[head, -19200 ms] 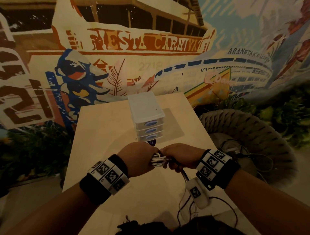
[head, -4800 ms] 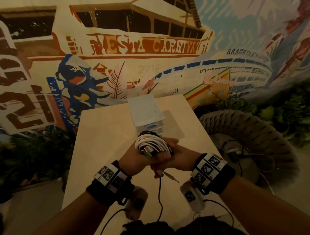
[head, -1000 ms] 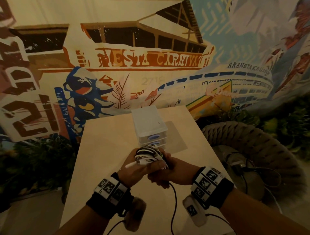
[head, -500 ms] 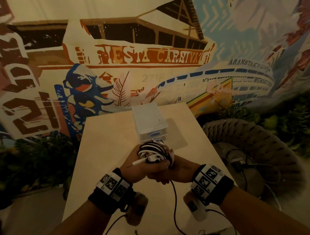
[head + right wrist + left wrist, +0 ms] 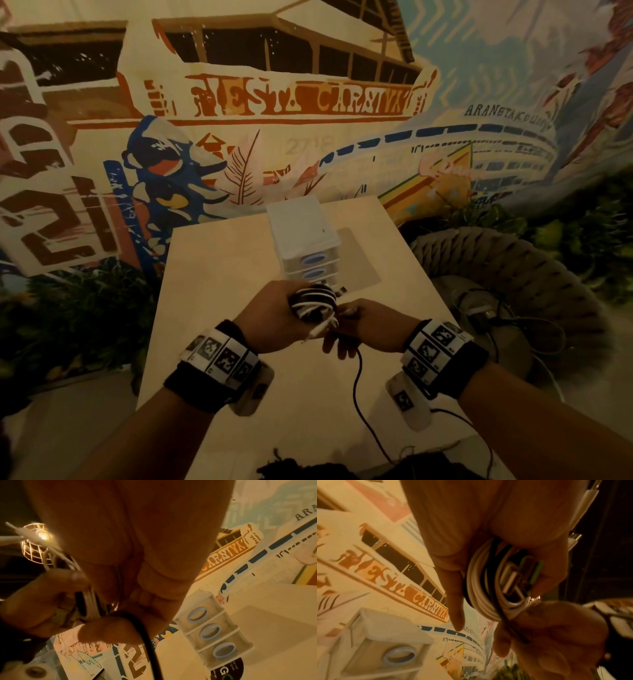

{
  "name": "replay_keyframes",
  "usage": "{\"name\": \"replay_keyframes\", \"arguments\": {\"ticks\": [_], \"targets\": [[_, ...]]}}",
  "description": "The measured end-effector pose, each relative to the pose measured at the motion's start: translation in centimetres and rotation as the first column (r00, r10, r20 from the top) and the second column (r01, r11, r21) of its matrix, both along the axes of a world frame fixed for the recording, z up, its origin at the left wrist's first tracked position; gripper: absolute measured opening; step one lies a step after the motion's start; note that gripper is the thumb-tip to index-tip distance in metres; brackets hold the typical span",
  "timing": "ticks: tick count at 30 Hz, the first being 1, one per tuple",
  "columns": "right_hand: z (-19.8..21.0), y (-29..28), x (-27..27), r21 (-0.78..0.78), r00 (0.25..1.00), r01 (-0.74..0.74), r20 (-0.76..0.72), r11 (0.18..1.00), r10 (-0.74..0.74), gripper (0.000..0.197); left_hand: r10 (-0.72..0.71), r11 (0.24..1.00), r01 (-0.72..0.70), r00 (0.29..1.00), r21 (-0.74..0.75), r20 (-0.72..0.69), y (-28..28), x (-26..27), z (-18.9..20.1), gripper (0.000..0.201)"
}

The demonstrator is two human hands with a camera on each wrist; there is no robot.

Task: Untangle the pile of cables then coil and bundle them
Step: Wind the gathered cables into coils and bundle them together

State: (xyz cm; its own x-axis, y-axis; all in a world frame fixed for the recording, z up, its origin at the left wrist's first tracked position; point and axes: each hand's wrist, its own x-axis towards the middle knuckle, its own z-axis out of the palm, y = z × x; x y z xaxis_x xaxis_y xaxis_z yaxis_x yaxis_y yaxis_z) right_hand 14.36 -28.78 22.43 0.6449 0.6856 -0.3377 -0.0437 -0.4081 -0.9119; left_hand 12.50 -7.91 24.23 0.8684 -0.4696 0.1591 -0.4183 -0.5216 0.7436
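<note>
A tight coil of white and black cables (image 5: 313,303) sits in my left hand (image 5: 274,318), whose fingers curl round it above the table. The left wrist view shows the coil (image 5: 486,588) up close, with USB plugs tucked inside and a white plug end sticking out. My right hand (image 5: 364,327) presses against the coil from the right and grips a black cable (image 5: 356,380) that hangs from it down toward my body. From the right wrist, this black cable (image 5: 147,639) runs under my curled fingers.
A small white drawer unit (image 5: 305,240) with three blue-handled drawers stands on the light wooden table (image 5: 212,274) just beyond my hands. A round woven basket (image 5: 513,281) holding more cables sits to the right of the table. A painted mural fills the wall behind.
The coil has turned in my left hand, and more black cable now lies wound over the white turns. Both hands have stayed in the same place above the table.
</note>
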Motion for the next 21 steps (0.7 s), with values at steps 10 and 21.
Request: {"name": "replay_keyframes", "arguments": {"ticks": [10,21], "targets": [[-0.5,-0.1,-0.2,0.043,0.961,0.186,-0.219,0.982,-0.172,0.024,0.023,0.913,-0.046,0.998,0.405,0.063,-0.5,-0.2,-0.7,0.033],[-0.9,-0.8,0.7,0.051,0.778,0.311,-0.586,0.949,-0.224,0.054,-0.046,0.784,0.053,0.999,0.618,-0.028,-1.0,-1.2,-0.1,0.026]]}}
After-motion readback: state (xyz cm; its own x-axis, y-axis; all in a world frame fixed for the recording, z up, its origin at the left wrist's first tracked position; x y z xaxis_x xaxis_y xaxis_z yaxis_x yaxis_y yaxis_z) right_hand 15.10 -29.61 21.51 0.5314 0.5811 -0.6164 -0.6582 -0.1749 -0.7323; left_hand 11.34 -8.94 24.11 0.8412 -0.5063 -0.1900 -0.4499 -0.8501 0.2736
